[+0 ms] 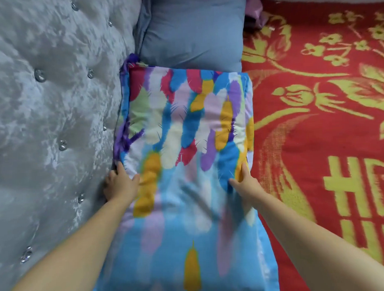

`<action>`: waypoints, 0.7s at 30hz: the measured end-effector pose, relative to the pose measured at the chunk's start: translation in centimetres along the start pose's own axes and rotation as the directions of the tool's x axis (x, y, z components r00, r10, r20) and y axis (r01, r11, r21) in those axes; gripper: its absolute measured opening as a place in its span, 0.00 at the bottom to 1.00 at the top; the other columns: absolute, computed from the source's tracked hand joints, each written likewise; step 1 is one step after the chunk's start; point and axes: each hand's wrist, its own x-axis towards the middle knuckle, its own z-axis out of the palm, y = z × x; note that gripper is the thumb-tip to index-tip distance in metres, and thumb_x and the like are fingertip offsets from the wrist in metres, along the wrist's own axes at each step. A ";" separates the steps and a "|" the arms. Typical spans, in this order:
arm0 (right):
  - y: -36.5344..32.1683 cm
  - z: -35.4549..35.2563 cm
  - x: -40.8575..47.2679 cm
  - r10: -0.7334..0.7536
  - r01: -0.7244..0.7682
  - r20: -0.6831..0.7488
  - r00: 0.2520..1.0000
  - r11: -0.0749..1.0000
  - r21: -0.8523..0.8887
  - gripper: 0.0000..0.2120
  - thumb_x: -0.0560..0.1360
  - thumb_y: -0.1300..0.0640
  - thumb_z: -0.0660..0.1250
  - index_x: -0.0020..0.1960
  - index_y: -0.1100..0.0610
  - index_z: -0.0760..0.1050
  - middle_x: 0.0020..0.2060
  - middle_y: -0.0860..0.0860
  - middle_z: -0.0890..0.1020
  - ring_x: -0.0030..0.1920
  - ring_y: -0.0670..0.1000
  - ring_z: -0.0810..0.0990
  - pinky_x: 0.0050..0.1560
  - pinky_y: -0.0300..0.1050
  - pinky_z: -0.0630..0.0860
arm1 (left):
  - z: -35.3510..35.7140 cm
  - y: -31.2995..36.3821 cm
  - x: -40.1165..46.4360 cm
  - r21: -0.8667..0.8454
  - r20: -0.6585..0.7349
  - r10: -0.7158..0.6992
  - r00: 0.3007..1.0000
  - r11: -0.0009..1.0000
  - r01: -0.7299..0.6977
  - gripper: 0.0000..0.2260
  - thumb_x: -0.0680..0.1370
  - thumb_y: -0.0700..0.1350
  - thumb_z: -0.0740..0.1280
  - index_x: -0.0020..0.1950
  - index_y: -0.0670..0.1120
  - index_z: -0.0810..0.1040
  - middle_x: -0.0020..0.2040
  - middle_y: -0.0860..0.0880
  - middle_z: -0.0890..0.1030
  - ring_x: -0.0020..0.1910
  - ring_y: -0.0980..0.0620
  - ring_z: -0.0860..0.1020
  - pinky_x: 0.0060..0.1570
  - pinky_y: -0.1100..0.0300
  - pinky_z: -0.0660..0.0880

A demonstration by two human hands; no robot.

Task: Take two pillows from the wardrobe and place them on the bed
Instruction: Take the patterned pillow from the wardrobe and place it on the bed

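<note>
Head | red bedspread | grey tufted headboard | 2 pillows

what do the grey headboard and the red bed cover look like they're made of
The headboard looks like crushed velvet or a similar plush upholstery: silvery grey, with a mottled sheen and shiny, crystal-like buttons sunk into tufts. The red bed cover looks like a woven blanket or towelling, matte, with yellow flowers worked into the cloth and a coarse open weave showing where it is thin. Neither fibre can be told for sure.
</note>
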 end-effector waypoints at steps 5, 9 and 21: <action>4.3 2.1 -2.3 0.083 -0.080 0.102 0.991 0.996 -0.031 0.42 0.77 0.40 0.61 0.78 0.45 0.36 0.67 0.62 0.73 0.65 0.63 0.73 0.57 0.48 0.70 | 2.3 -1.9 -2.4 -0.100 0.053 -0.156 0.986 0.982 0.160 0.38 0.74 0.60 0.65 0.77 0.49 0.50 0.70 0.34 0.64 0.68 0.35 0.65 0.65 0.41 0.64; 4.5 2.6 -3.4 0.078 -0.083 0.095 0.992 0.995 0.052 0.41 0.77 0.41 0.62 0.79 0.46 0.39 0.74 0.57 0.66 0.72 0.60 0.66 0.67 0.48 0.66 | 1.0 -2.1 -2.5 -0.118 0.029 -0.110 0.994 0.987 0.112 0.36 0.73 0.58 0.67 0.75 0.48 0.57 0.69 0.34 0.67 0.67 0.35 0.68 0.64 0.43 0.67; 0.0 1.9 -6.7 0.036 -0.023 0.037 0.999 0.949 -0.314 0.33 0.79 0.44 0.61 0.78 0.48 0.49 0.72 0.60 0.62 0.69 0.64 0.66 0.67 0.57 0.67 | -1.5 -0.8 -6.8 0.184 0.063 0.094 0.994 0.977 -0.104 0.33 0.75 0.54 0.65 0.75 0.48 0.56 0.75 0.40 0.56 0.73 0.40 0.58 0.69 0.45 0.61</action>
